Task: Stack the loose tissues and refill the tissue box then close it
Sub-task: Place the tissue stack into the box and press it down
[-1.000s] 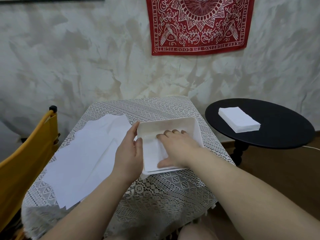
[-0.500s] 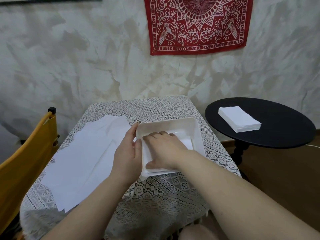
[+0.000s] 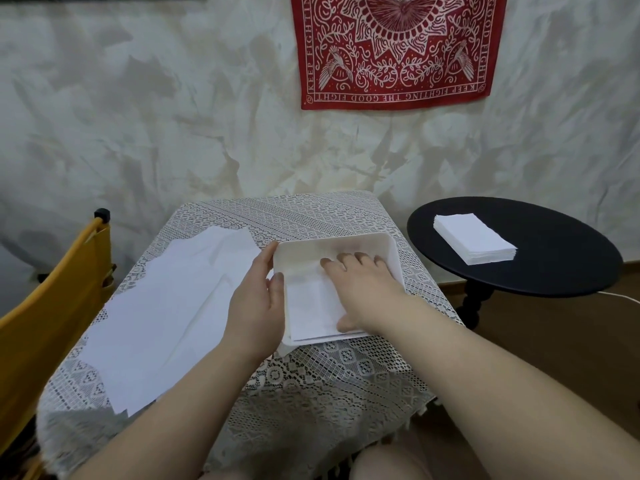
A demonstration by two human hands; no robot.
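While left hand [image 3: 254, 306] steadies the box [image 3: 391, 252] wall near the table's [image 3: 311, 209] right edge, right hand [image 3: 363, 289] has slid back rightward, fingers flat, pressing tissues [image 3: 311, 306] inside. Loose sheets [image 3: 166, 306] remain at the table's left; refill unfinished.

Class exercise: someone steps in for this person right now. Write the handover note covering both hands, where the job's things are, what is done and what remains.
Left hand holds the tissue box by its left wall. Right hand presses flat on the tissues inside.
Done: some tissues are in the box.
Left: loose tissues spread on the lace table, a neat stack on the black side table; no lid in view.
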